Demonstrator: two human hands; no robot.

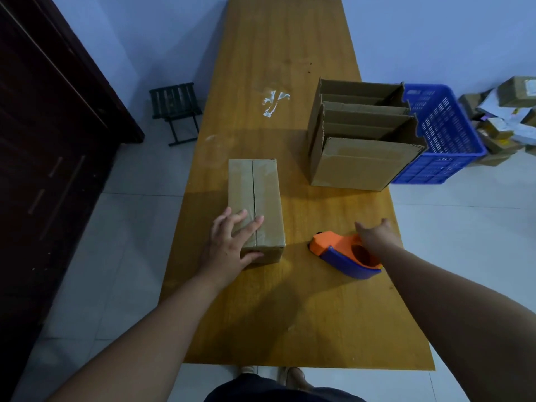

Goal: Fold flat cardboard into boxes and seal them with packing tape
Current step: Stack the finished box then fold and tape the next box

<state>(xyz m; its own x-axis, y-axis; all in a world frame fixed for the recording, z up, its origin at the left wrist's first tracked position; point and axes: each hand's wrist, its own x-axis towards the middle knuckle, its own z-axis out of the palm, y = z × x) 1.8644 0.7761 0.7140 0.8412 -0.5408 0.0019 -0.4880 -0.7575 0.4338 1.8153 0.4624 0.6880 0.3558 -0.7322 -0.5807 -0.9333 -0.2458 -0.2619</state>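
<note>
The left hand (229,242) rests with spread fingers (254,224) on the box (261,192), and the open, empty right hand (374,232) could knock the tape gun (333,245) toward the table (275,314) edge.

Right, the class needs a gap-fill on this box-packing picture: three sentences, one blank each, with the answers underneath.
The left hand rests on a box whose flaps are ____.
The tape dispenser by the right hand lies to the ____ of that box.
The plastic crate beside the table is coloured ____.
Missing words: closed; right; blue.
</note>
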